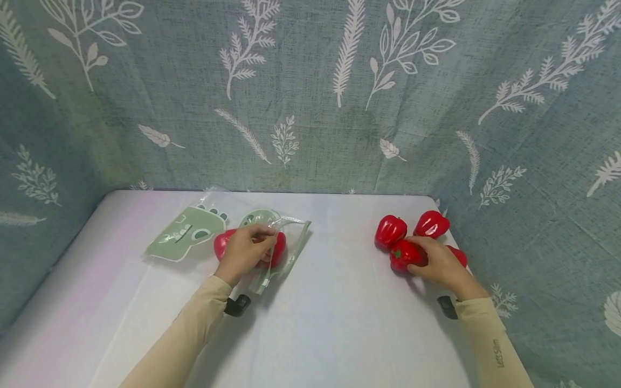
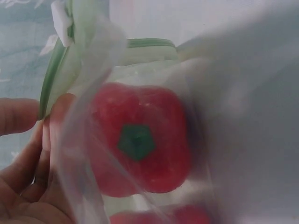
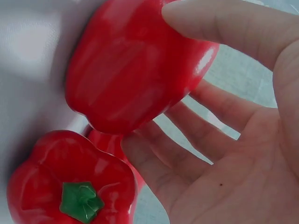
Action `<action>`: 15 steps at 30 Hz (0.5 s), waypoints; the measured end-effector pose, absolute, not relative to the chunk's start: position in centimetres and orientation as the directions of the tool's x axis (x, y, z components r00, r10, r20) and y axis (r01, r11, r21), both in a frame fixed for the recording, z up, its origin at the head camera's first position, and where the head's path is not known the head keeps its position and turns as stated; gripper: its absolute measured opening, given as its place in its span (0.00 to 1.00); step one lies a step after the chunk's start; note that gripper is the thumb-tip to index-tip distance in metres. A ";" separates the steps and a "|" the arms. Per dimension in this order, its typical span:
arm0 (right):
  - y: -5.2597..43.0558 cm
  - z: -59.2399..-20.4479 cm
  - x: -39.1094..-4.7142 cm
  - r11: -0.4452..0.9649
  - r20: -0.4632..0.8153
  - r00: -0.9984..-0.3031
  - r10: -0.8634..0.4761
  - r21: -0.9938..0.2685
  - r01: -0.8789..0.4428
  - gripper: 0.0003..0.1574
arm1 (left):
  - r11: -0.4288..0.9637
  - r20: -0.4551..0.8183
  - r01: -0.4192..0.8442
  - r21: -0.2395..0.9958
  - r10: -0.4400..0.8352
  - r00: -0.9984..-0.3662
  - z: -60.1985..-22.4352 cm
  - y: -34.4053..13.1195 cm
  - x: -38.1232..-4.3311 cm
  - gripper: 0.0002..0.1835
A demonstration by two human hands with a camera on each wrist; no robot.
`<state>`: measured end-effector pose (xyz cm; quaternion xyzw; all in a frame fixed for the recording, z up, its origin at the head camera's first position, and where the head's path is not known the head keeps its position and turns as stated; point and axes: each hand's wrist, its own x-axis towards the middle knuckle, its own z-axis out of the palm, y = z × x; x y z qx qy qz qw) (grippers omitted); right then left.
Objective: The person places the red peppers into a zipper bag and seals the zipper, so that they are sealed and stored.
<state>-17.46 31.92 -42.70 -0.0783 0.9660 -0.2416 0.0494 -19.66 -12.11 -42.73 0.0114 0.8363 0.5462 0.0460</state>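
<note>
A clear zip bag (image 1: 296, 250) with a green zip edge and a green cartoon print lies at the left. My left hand (image 1: 246, 252) pinches its zip edge between thumb and fingers, as the left wrist view shows. Inside are red bell peppers (image 2: 161, 109), one with its green stem facing that camera. At the right, my right hand (image 1: 442, 265) has its thumb and fingers around a red bell pepper (image 1: 401, 257) by the table surface. Another pepper (image 3: 39, 172) with a green stem sits beside the fingertips in the right wrist view.
More red peppers lie around the right hand: one behind it to the left (image 1: 390, 231), one behind it (image 1: 433, 224), and one partly hidden (image 1: 458, 255) near the table's right edge. A patterned curtain (image 1: 310, 134) encloses the white table (image 1: 335, 312) at the back and sides.
</note>
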 end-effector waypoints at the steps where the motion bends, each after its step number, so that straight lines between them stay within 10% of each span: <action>1: 31.9 -42.8 -17.4 0.869 -0.052 -0.982 -0.180 -0.477 -0.134 0.49 | 0.403 -0.066 -0.033 0.915 0.067 -0.996 -42.7 -12.1 -19.6 0.14; 15: 31.4 -42.9 -17.2 0.838 -0.051 -0.980 -0.193 -0.528 -0.137 0.50 | 0.403 -0.055 -0.024 0.915 0.066 -0.996 -42.8 -12.2 -19.6 0.14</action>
